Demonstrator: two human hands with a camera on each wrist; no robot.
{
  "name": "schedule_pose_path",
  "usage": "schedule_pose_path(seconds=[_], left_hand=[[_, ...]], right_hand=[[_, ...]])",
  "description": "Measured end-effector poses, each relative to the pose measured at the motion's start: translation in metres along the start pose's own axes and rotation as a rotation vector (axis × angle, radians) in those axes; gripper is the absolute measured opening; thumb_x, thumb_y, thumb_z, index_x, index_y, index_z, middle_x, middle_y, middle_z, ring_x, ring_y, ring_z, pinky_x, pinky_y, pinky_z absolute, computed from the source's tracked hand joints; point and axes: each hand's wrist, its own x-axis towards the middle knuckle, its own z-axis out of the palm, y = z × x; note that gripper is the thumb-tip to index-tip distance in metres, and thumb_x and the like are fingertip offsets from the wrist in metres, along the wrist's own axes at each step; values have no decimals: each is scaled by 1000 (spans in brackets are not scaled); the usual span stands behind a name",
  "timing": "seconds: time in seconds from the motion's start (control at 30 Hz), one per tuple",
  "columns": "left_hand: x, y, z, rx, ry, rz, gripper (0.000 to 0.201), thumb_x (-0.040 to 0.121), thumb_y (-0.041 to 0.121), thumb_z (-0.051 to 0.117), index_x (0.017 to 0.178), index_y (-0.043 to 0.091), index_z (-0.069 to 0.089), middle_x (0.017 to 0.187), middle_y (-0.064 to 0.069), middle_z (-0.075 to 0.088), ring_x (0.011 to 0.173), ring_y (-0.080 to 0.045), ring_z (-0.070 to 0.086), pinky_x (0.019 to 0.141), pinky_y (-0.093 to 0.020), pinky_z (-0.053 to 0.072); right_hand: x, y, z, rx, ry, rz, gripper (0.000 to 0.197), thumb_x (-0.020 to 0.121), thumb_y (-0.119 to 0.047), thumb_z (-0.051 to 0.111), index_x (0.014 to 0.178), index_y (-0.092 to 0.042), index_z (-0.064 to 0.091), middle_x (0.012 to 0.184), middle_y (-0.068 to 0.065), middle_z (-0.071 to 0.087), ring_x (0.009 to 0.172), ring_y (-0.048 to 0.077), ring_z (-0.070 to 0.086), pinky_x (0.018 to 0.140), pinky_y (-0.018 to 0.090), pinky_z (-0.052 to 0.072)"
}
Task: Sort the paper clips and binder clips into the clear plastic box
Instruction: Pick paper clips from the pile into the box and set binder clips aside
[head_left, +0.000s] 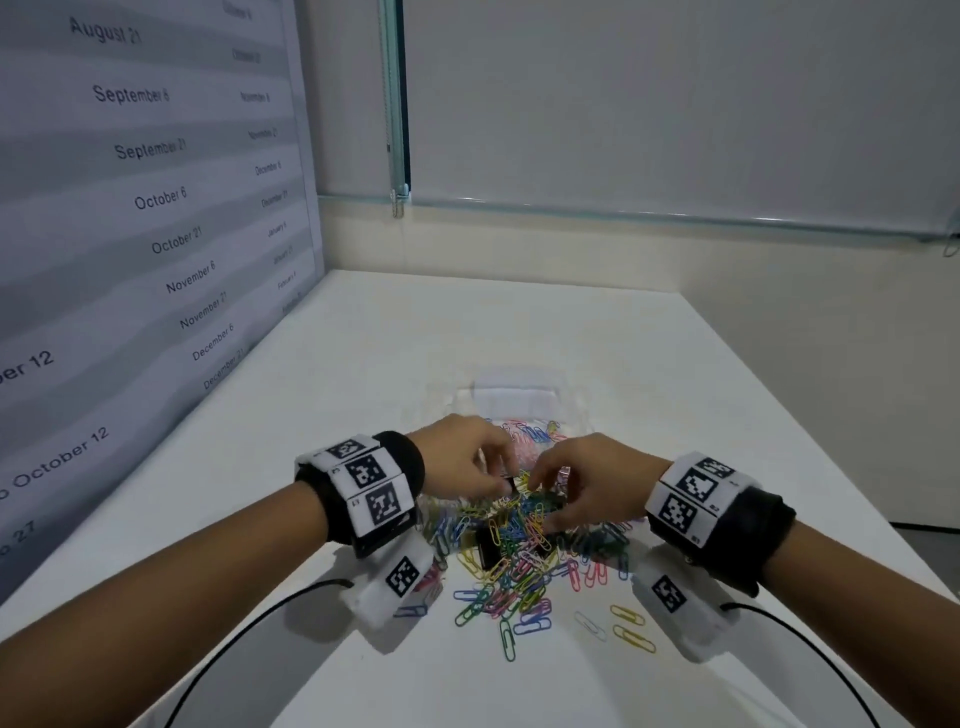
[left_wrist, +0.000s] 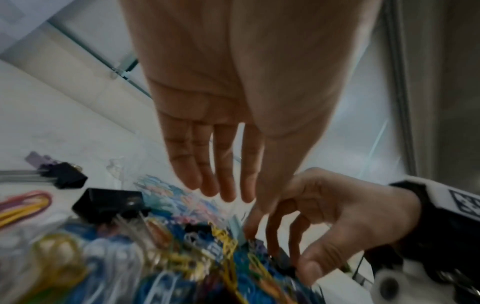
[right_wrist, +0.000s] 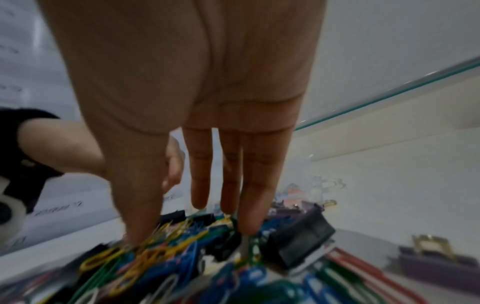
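Observation:
A heap of coloured paper clips (head_left: 519, 551) lies on the white table, with black binder clips (head_left: 488, 551) mixed in. Behind it stands the clear plastic box (head_left: 519, 395), which holds some paper clips (head_left: 530, 431). My left hand (head_left: 501, 475) hovers over the far side of the heap; in the left wrist view its fingers (left_wrist: 228, 185) hang straight and hold nothing I can see. My right hand (head_left: 550, 512) reaches down into the heap. Its thumb and curled fingers close on a small black binder clip (left_wrist: 283, 261) among the paper clips (right_wrist: 155, 257).
Two larger black binder clips (left_wrist: 109, 205) (left_wrist: 64, 178) lie left of the heap. A purple one with gold handles (right_wrist: 428, 259) lies to the right. A wall poster of dates (head_left: 156, 208) borders the table's left side. Black cables (head_left: 260, 623) run from both wrists.

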Motion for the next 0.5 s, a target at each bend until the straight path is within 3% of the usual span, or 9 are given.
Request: schedule_pose_path(seconds=[0.1, 0.17, 0.37, 0.5], left_hand=[[-10, 5, 14, 160, -173, -59, 48, 74, 43, 71, 113, 19, 56, 99, 3, 57, 85, -12, 52, 71, -23, 43], [-13, 7, 24, 208, -188, -63, 55, 71, 44, 74, 114, 16, 53, 109, -3, 58, 91, -16, 53, 77, -29, 45], [-23, 8, 29, 253, -132, -27, 39, 79, 30, 68, 111, 13, 55, 110, -8, 59, 88, -17, 48, 72, -25, 37], [-31, 1, 22, 245, -190, 1, 32, 77, 21, 68, 107, 16, 59, 105, -4, 59, 83, -14, 47, 69, -23, 38]], right_hand=[[2, -6, 11, -78, -19, -4, 60, 69, -45, 75, 121, -24, 55, 112, 0, 54, 97, 16, 51, 85, 29, 45], [5, -9, 17, -91, -29, -14, 62, 68, -46, 76, 120, -23, 54, 110, 2, 52, 100, 19, 51, 88, 33, 46], [5, -14, 18, -49, -14, -38, 35, 72, -39, 75, 100, -20, 64, 95, -1, 58, 88, 17, 54, 79, 32, 47], [4, -12, 10, 24, 17, -26, 19, 77, -30, 73, 90, -16, 70, 96, 1, 70, 79, 10, 57, 68, 17, 44]])
